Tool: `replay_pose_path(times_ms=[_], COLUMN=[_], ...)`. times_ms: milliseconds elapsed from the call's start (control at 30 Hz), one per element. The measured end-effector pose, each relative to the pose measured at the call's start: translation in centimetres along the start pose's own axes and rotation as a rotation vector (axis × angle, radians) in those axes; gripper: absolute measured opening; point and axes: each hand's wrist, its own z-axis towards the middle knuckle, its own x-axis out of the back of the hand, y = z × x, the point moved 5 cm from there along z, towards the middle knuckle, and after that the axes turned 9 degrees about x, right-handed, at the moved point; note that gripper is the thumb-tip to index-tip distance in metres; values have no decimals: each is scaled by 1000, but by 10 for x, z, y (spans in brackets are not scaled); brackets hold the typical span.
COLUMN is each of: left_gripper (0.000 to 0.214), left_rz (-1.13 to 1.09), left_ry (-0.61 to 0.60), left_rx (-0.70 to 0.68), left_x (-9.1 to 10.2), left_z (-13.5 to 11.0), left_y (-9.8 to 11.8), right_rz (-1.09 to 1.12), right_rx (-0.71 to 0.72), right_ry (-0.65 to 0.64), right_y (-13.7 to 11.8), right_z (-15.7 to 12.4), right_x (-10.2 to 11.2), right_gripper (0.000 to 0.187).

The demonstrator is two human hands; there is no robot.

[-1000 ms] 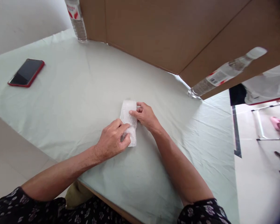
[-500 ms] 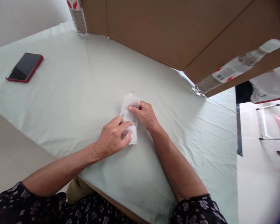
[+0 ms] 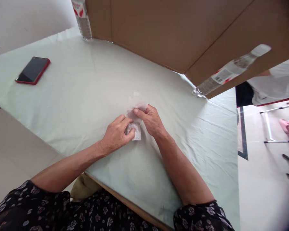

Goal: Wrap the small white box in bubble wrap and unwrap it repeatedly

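Observation:
Between my hands is a small white tissue-like sheet (image 3: pixel 137 132), thin and crinkled, above the pale green tablecloth (image 3: pixel 86 96). My right hand (image 3: pixel 151 119) pinches its upper part between thumb and fingers, and that end bends up toward me. My left hand (image 3: pixel 119 132) is curled over the lower left side, thumb and forefinger closed on it. The lower end of the sheet hangs out beneath my left thumb. Whether anything lies inside the sheet I cannot tell.
A tall cardboard panel (image 3: pixel 154 32) stands at the back, with a clear plastic bottle (image 3: pixel 84 25) at its left and another bottle (image 3: pixel 221 77) at its right. A phone in a red case (image 3: pixel 32 70) lies at the left. Beyond the table's right side is a person in white (image 3: pixel 272 86).
The sheet's upper end has bent over toward me and looks shorter. Both hands stay on it, the left slightly higher. The whole view has shifted a little.

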Motion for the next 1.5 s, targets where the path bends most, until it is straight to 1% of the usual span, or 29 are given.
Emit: replay_pose_path(times_ms=[100,233,300,400,467,533,633,733,833,900,967,1033,1100,1167,1233,1300,1367,1400,1433,1467,1500], left_gripper=[12,21,29,49,53,43,23,15,22,38,52,54,44,35,31,29,24,23,24,25,25], left_rz=[24,36,15,-16,-25,-35,-58,-115,-152,-110,-48,-12,-31,-105,-199,-291,-385,-439,-479,-483,-451], left_ry=[35,100,140,165,141,99,36,-35,-119,-164,-189,-182,-153,-126,-139,-197,-293,-364,-430,-466,-473], left_rx=[74,141,134,68,10,-26,-38,-66,-157,-224,-283,-322,-323,-280,-193,-42,162,263,345,413,449], left_x=[1,1,1,2,1,0,-1,3,14,20,23,20,15,11,9,9,9,8,7,6,6], left_z=[-1,-3,-3,-4,-4,-4,-4,-3,-8,-14,-20,-22,-20,-13,-4,3,7,8,8,9,10], left_y=[-4,-11,-13,-13,-12,-11,-11,-13,-16,-20,-22,-24,-24,-22,-20,-18,-17,-16,-15,-14,-14], right_rz=[-90,-298,-419,-547,-595,-637,-707,-791,-859,-885,-909,-939,-954,-935,-881,-789,-662,-586,-510,-442,-388], right_rx=[50,187,270,349,365,385,430,464,509,573,637,663,657,655,629,546,401,319,238,166,110], right_ry=[-15,-12,-1,-7,-16,-22,-51,-81,-117,-157,-198,-223,-226,-208,-183,-166,-174,-190,-209,-226,-237], right_y=[-10,-24,-27,-25,-19,-15,-11,-11,-9,-7,-4,0,3,1,-5,-12,-18,-19,-18,-16,-12], right_z=[-13,-34,-45,-59,-66,-71,-78,-83,-89,-93,-96,-96,-94,-89,-83,-75,-67,-65,-63,-62,-61], right_x=[-2,-3,-4,-6,-7,-7,-7,-8,-8,-9,-11,-12,-12,-11,-8,-3,2,4,5,6,7], right_gripper=[23,17,15,18,22,25,27,29,31,34,37,37,38,38,38,36,31,31,37,49,62])
